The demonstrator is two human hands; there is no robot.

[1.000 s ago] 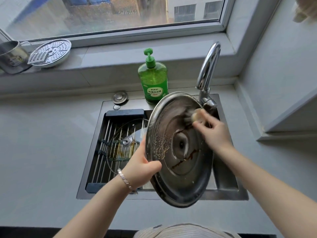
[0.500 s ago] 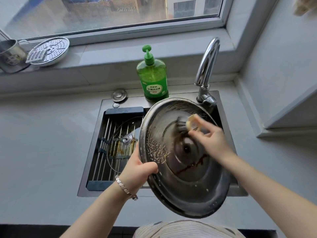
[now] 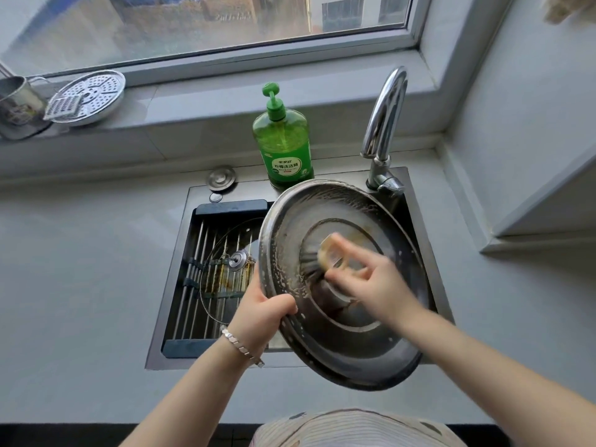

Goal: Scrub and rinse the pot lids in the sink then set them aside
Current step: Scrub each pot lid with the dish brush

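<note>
Suds cling along the left edge of the steel lid (image 3: 348,346), which the head view shows tilted over the sink (image 3: 193,363), hollow underside facing up. The left hand (image 3: 261,314) grips the lid's left rim, thumb curled over the edge. The right hand (image 3: 374,285), blurred with motion, is closed round a pale-handled brush (image 3: 326,253) whose dark bristles press on the inner ring. Over the last second the lid has tipped from nearly upright to a flatter lean, and the brush has travelled from the top right edge to the middle. Scrubbing seems to be working inward, with brown streaks left near the centre and no rinse begun: no water shows at the tap (image 3: 385,114). A stained glass lid (image 3: 225,272) lies on the rack (image 3: 190,317) in the sink.
</note>
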